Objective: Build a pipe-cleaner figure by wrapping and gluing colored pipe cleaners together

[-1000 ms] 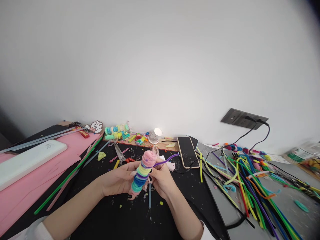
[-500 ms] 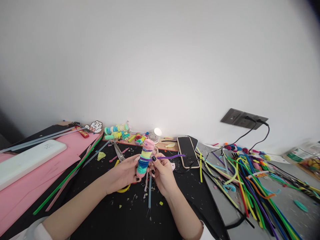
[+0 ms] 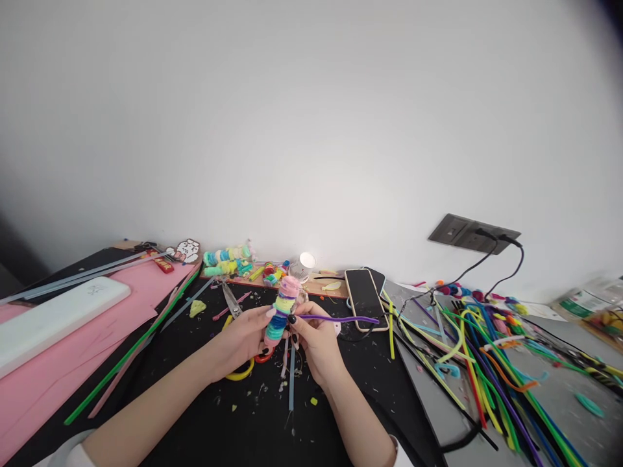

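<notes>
A fuzzy coil figure (image 3: 281,311), banded pink, yellow, blue and teal, stands upright between my hands over the black table (image 3: 204,415). My left hand (image 3: 242,338) is closed around its lower left side. My right hand (image 3: 315,338) pinches a purple pipe cleaner (image 3: 341,319) right at the coil; the loose end of it runs to the right toward a phone (image 3: 365,298).
Scissors (image 3: 230,299), a yellow ring (image 3: 239,374) and small scraps lie near my hands. Pink paper (image 3: 73,350) and a white case (image 3: 53,314) sit left. A large heap of coloured pipe cleaners (image 3: 491,350) covers a grey board right. Finished coils (image 3: 226,258) line the wall.
Both hands carried the coil figure a little away from me and stood it more upright. The purple pipe cleaner's free end now sticks out flatter and farther right.
</notes>
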Demonstrator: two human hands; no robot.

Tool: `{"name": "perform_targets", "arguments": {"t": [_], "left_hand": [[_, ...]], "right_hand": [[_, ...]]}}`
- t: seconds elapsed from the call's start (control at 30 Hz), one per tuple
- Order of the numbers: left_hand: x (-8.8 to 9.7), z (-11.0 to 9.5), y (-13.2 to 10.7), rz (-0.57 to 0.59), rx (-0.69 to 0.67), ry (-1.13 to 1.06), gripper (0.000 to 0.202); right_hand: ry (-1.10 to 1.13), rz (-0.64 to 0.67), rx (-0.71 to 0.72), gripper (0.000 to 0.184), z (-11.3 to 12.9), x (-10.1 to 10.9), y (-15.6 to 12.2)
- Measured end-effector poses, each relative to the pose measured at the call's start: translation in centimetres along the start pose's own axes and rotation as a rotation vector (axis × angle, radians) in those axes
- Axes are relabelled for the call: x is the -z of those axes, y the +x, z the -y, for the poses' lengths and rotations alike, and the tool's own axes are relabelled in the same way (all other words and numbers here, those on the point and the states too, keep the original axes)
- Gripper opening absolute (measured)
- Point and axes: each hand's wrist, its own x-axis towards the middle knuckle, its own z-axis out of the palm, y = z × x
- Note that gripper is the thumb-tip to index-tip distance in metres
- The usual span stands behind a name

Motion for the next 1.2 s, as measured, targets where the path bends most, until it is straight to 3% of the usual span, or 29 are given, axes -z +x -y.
{"name": "perform_targets", "arguments": {"t": [0.27,0.63,0.93,1.07,1.2], "left_hand": [[-0.2,-0.2,-0.2,-0.247,-0.245,0.431,0.036],[-0.4,-0.7,-0.4,-0.204,-0.371,0.570,0.027],[0.5,-0.2,-0.5,-0.245,-0.422,0.759,0.024],[0.7,0.1,-0.2,-0.236,-0.416,0.762,0.025],[0.2,-0.1,0.1,-0.241,-0.402,0.651,0.025]], "right_hand": [[-0.291,-0.039,0.175,0.010,0.0,0.3,-0.2],[-0.492,-0.036,0.266,0.003,0.4,0.1,-0.7],[-0.834,-0.068,0.549,0.012,0.1,-0.1,-1.0],[-0.868,-0.080,0.622,0.016,-0.4,-0.3,-1.1],[-0.883,-0.068,0.594,0.011,-0.6,-0.3,-1.1]]}}
